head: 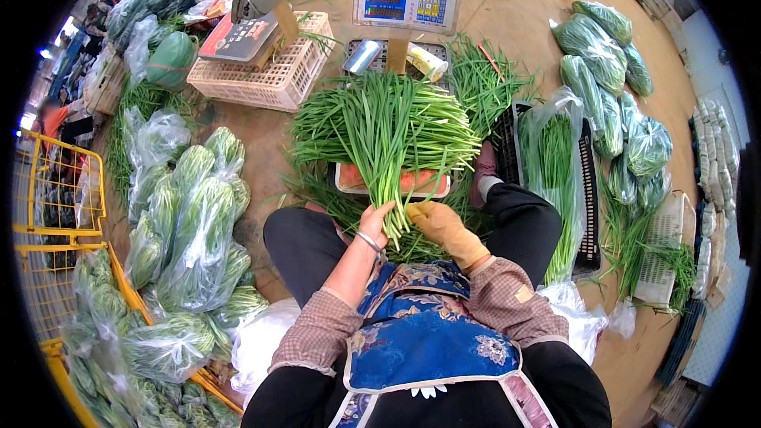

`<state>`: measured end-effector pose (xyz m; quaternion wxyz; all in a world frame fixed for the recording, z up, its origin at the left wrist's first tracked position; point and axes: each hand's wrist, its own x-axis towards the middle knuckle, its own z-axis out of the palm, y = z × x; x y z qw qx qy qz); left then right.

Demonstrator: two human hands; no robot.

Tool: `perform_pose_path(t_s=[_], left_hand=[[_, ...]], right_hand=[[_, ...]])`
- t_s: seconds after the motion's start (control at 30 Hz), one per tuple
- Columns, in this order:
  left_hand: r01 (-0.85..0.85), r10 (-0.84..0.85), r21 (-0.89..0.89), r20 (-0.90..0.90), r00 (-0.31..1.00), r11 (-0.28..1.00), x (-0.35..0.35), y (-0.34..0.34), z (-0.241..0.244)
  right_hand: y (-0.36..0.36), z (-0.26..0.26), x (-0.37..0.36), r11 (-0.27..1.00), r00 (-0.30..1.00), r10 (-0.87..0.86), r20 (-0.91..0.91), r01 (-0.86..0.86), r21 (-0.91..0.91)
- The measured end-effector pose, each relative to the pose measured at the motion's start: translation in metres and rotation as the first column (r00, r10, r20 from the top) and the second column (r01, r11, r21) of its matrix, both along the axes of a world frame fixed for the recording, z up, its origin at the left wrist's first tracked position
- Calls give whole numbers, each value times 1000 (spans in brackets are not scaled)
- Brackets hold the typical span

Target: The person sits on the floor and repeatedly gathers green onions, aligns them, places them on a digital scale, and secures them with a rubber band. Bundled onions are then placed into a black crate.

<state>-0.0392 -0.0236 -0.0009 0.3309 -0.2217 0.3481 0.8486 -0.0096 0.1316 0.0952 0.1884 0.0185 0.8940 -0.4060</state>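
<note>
My bare left hand (374, 224), with a bangle at the wrist, grips the pale stem ends of a bunch of garlic chives (380, 148). The bunch's leaves reach away over a larger crosswise pile of garlic chives (443, 125). That pile lies on the orange-red pan of a digital scale (351, 179). At the right of the stem ends is my right hand (446, 229) in a tan glove, its fingertips at the stems; whether they pinch any is unclear. The scale's display (406, 1) stands beyond the pile with lit red digits.
Right of my knee, a black crate (590, 202) holds chives in a clear bag (553, 190). Bagged greens (202, 220) lie at left beside a yellow metal frame (59, 184). Ahead, a second scale (238, 35) rests on a white crate (255, 83). A person (50, 119) is far left.
</note>
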Motion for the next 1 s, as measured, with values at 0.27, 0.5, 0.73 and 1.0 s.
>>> perform_pose_path(t_s=[0.27, 0.5, 0.73, 1.0], left_hand=[[-2, -11, 114, 115, 993, 993, 1, -1, -4], [-29, 27, 34, 59, 998, 999, -3, -3, 1], [1, -15, -156, -91, 996, 988, 4, 5, -1], [-15, -2, -147, -118, 993, 989, -2, 6, 17]], right_hand=[[-4, -14, 23, 995, 987, -99, -123, 102, 13], [25, -29, 29, 880, 844, 161, 512, -357, 312], [-14, -10, -6, 583, 685, -333, 648, 690, -430], [28, -139, 32, 964, 959, -74, 273, -1, 267]])
